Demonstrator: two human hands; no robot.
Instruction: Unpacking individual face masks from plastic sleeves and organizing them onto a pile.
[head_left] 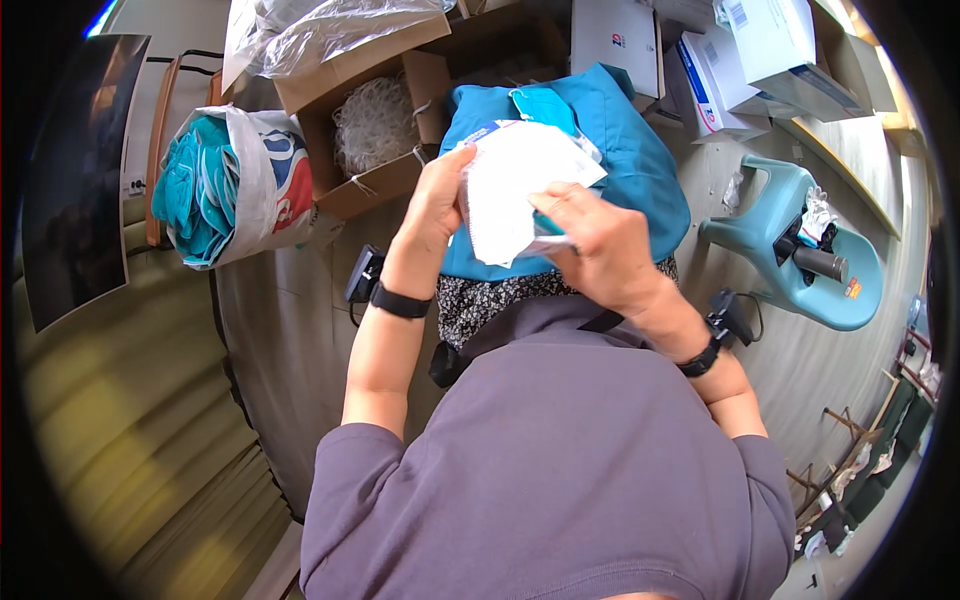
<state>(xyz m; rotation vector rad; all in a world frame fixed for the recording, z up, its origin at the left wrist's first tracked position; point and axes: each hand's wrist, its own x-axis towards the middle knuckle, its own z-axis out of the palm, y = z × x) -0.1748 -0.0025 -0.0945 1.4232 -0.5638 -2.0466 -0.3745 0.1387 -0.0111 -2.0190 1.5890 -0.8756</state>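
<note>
Over my lap, a bundle of white sheets with ragged edges (505, 190) is held up in both hands; it is overexposed, so I cannot tell if it is paper or cloth. My left hand (440, 195) grips its left side, thumb along the edge. At the lower right, my right hand (605, 238) is closed on the sheets with the fingers on top, and a bit of teal shows beneath it. Behind the bundle lies a flat teal piece (545, 108) on the blue cloth (640, 150) spread across my knees.
To the left stands a white bag (265, 185) stuffed with teal pieces (200, 180). Ahead is an open cardboard box (330, 110) holding a tangle of clear, loop-like material (375, 125). White cartons (765, 45) are stacked at far right, beyond a pale blue plastic stool (770, 200).
</note>
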